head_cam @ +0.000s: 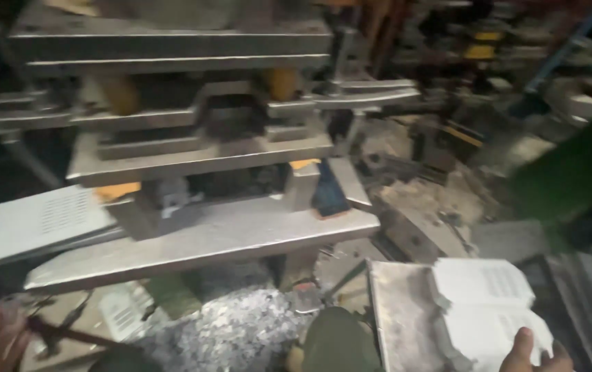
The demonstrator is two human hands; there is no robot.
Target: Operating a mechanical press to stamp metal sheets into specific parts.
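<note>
Press bed [227,238] — steel slab, carries die blocks [165,207] & a blue-orange piece [328,196]. Floor [420,200] below: heap of metal scrap [234,327], debris. Low tray [399,310] at right holds stacked white plates [485,303].

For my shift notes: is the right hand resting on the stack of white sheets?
Yes, the right hand grips the near edge of the white sheets.

- Dim workshop around me, with a heavy steel press [192,131] ahead.
- Metal scrap [237,327] heaped on the floor under it.
- Cluttered machinery [461,48] behind.
</note>
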